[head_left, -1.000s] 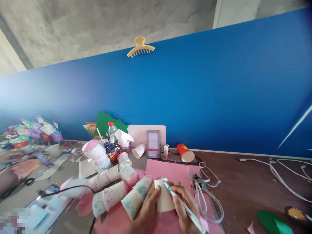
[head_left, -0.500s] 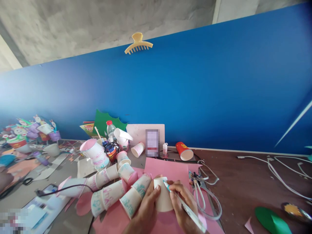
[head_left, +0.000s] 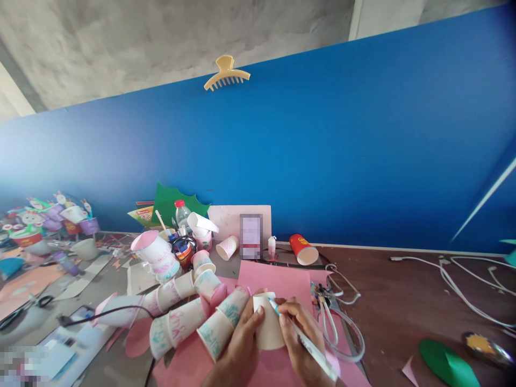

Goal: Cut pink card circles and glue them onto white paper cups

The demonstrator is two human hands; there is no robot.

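Held upside down in my left hand [head_left: 244, 344] is a plain white paper cup [head_left: 269, 328], the thumb lying along its side. My right hand [head_left: 300, 333] grips a white marker [head_left: 316, 352] with a blue tip end, which touches or almost touches the cup near its narrow end. Whether a mark is on the cup, I cannot make out. Pink paper [head_left: 266, 274] lies beneath both hands. Just left of my left hand lies a stack of paper cups [head_left: 223, 322] with blue-green drawings, and beside it another stack [head_left: 177, 325] with pink and blue-green drawings.
More cups [head_left: 155, 252] stand at the back left near a clear bottle [head_left: 182, 212]. A red cup [head_left: 303, 250] lies against the blue partition [head_left: 342, 161]. White cables [head_left: 350, 349] coil right of the pink paper. Scissors [head_left: 36, 306] lie far left, green paper [head_left: 445, 363] lower right.
The view has shifted very slightly. Both hands, the cup and the marker keep nearly the same pose, and the marker's tip sits a touch lower on the cup.
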